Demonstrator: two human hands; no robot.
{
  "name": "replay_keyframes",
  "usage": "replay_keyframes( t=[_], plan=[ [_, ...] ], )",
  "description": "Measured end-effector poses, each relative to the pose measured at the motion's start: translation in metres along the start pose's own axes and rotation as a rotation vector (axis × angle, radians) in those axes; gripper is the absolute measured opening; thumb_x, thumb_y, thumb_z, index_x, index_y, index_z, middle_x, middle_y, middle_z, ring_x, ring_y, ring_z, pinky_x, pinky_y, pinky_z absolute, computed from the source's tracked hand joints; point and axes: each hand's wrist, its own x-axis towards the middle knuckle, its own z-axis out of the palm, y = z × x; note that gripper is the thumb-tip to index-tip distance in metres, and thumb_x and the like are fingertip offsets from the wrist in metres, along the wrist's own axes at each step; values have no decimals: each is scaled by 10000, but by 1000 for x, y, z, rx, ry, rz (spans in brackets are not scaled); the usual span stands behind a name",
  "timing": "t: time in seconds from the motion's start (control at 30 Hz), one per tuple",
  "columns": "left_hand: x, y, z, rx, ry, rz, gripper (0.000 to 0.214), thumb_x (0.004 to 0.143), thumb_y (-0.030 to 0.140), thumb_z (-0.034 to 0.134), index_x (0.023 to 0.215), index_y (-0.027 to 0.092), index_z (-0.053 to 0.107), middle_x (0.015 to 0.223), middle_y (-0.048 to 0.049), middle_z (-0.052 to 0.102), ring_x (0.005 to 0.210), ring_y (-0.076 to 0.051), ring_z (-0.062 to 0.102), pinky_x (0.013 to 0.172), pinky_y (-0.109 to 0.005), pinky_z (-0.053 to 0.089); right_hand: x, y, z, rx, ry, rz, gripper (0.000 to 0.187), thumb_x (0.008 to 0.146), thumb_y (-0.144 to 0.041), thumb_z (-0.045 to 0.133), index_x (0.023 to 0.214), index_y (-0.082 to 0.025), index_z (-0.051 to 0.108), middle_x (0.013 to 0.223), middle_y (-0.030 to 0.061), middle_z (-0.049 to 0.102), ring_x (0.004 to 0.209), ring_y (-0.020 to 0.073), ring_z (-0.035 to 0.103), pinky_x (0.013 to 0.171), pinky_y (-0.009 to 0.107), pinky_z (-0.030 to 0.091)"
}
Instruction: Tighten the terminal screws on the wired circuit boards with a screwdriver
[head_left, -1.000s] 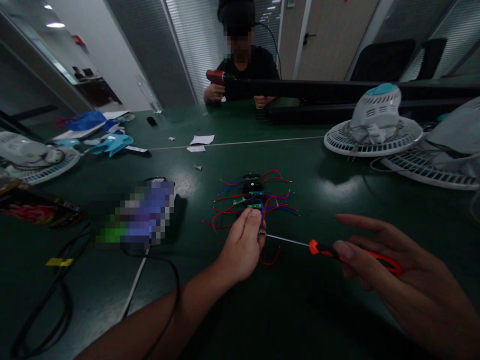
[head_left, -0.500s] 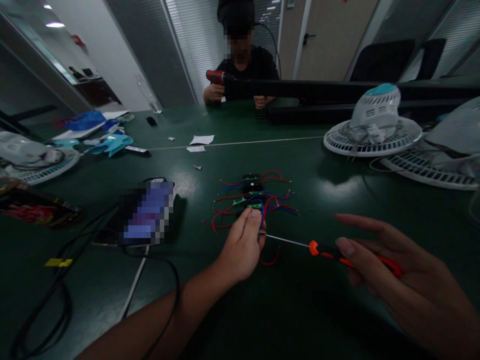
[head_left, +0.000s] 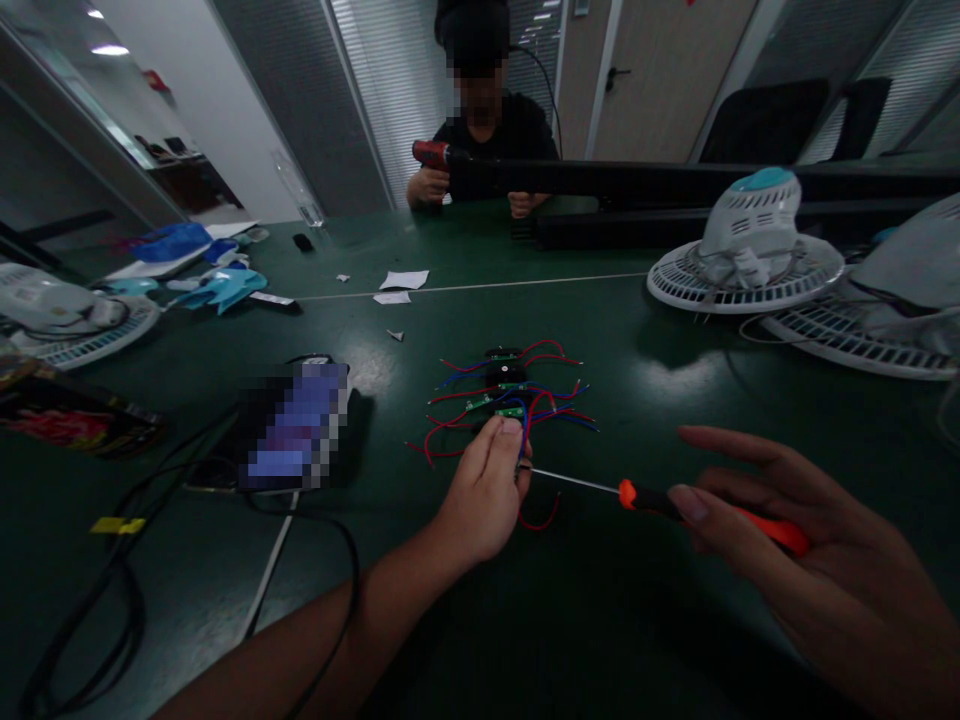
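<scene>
My left hand [head_left: 484, 490] is closed, thumb on top, around a small wired part mostly hidden by the fingers. Red and blue wires [head_left: 527, 425] come out of it by the thumb. My right hand [head_left: 795, 560] holds a screwdriver [head_left: 649, 498] with an orange and black handle, thumb on the handle and index finger stretched out above it. The metal shaft points left, and its tip meets the part at the left fingers. Just beyond my left hand lie several small green circuit boards [head_left: 512, 387] with black parts and red and blue wires.
A phone-like device [head_left: 296, 430] with black cables stands left of my forearm, near a dark can [head_left: 71, 410]. White fan housings [head_left: 746, 245] sit at right, another at far left. Paper scraps [head_left: 405, 281] lie farther back. Opposite, a person holds a red power drill [head_left: 430, 153] by black bars.
The screwdriver handle has turned a little in my right hand, and the right thumb and fingers have shifted slightly. My left hand stays in place.
</scene>
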Motion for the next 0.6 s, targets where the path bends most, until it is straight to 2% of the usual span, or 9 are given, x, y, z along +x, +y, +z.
replay_keyframes(
  t=[0.23,0.3,0.47,0.6],
  plan=[
    [0,-1,0,6,-2,2,330,816,489,602,718,179,552,617,47,496,509,-58,449,467,-155,375,0,10,2,48,-91,65,481,858,-626,440,1147,-307,654,436,-42,613,333,174,564,286,236,436],
    [0,-1,0,7,2,1,340,809,502,605,715,179,558,619,45,498,513,-59,453,468,-156,376,0,10,3,5,-97,55,471,847,-619,473,1142,-302,657,417,-47,588,329,171,558,279,228,420],
    [1,0,1,-9,6,1,381,759,542,641,712,176,552,618,47,496,516,-60,447,458,-153,370,0,6,1,-15,-73,-75,365,849,-520,559,1118,-287,644,443,-56,604,342,143,551,319,208,435],
    [1,0,0,-3,2,-6,369,775,534,626,716,176,556,621,47,497,521,-61,457,469,-155,382,0,2,1,3,-55,-88,384,842,-519,572,1120,-258,620,464,-45,633,365,150,585,335,209,459]
  ],
)
